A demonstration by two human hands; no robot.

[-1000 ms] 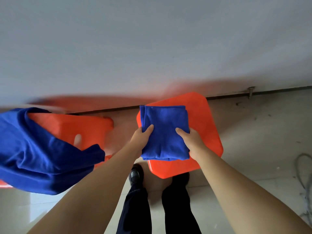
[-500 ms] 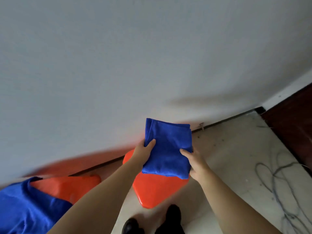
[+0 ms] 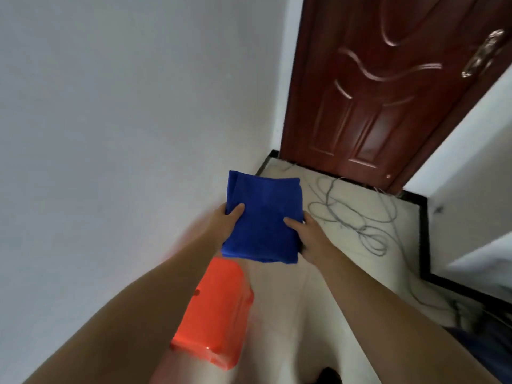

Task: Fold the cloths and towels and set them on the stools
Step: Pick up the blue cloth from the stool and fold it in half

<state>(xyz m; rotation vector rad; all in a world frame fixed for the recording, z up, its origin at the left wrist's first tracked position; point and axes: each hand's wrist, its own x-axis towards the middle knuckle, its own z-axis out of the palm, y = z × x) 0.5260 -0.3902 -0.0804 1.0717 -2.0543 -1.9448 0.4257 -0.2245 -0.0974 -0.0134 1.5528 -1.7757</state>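
Pinching a folded blue towel [image 3: 263, 217] from both sides: left hand [image 3: 225, 221] grip on its left edge, right hand [image 3: 307, 234] grip on its right edge, thumbs on top. Towel held in air above floor [image 3: 291, 314]. Orange stool [image 3: 216, 314] near left, below. Grey cable [image 3: 357, 220] coiled far right; brown door [image 3: 374, 87] beyond.

You've got a folded blue towel [image 3: 263, 214]: soft cloth, matt, short fuzzy nap like microfibre. Orange stool [image 3: 214, 314] looks like moulded plastic, smooth and glossy, with a small highlight at its lower edge. Door [image 3: 382, 87] reads as dark red-brown wood with a raised-panel relief, semi-gloss varnish; its handle [image 3: 483, 52] is shiny metal. Wall [image 3: 124, 106] is matt painted plaster. Floor [image 3: 299, 300] is pale smooth tile with a slight sheen. Cable [image 3: 360, 217] on the floor has a grey, matt jacket.
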